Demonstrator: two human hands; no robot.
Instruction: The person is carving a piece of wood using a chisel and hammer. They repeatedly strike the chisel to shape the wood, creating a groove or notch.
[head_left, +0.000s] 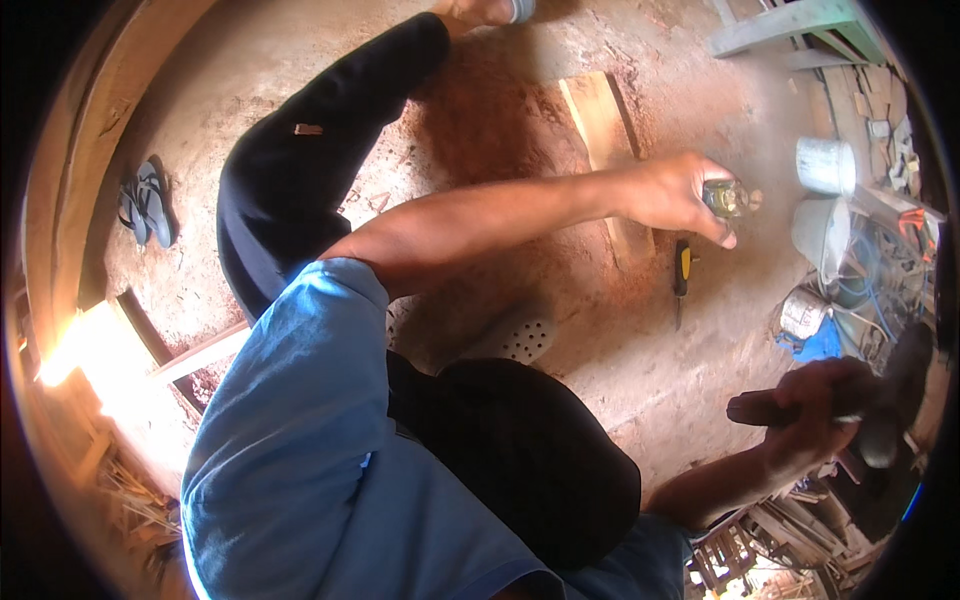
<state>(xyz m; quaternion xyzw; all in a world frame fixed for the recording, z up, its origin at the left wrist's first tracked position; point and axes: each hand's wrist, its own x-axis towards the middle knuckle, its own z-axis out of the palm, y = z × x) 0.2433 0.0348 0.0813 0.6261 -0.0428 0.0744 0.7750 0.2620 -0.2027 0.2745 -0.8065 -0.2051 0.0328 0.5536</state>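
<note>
Though dark, tool within right hand

Lt-blue short-slv shirt, blk trousers, prob. grey holed clog.

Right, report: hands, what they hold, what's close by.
Left hand gripping small greenish object. Right hand gripping dark tool. Screwdriver and plank on floor nearby.

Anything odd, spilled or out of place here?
A small chip lies on the black trouser leg, odd because it's on clothing. Reddish dust or staining marks the floor by the plank. A screwdriver lies loose near the left hand. I can't make out any damage.
</note>
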